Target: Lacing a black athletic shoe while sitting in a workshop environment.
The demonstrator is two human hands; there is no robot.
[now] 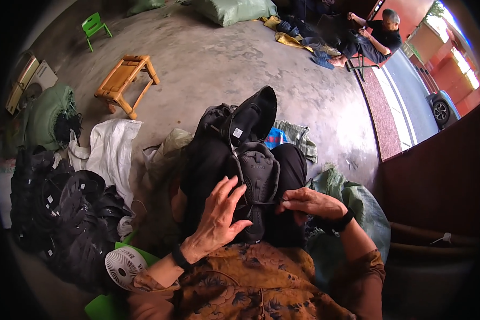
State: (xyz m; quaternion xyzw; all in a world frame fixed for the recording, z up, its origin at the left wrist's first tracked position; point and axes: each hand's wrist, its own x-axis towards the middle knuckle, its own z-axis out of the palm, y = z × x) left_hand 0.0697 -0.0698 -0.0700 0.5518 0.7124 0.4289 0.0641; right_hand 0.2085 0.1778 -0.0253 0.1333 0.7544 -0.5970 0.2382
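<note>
Seen from the head camera, a black padded piece point(257, 170) lies across the lap of a seated person in dark trousers point(293, 160) and a brown patterned top point(245, 282), its curved upper part raised and showing a small white label point(238, 132). At the padded piece's left edge, the left hand point(217, 210) is spread, its fingers loose and gripping nothing; whether the fingertips touch the edge cannot be told. On the right side of the padded piece, the fingers of the right hand point(310, 204) pinch a thin dark strap point(263, 203) that crosses its lower part. Well left of the padded piece, a heap of black goods point(64, 213) sits on the floor point(208, 64) near a white sack point(112, 154), with a small white fan point(124, 266) lower down. Beyond the padded piece, to the left, stand a bamboo stool point(124, 80) and a green chair point(92, 25); beyond it to the right, another person point(385, 40) sits near the roadway point(393, 93).
</note>
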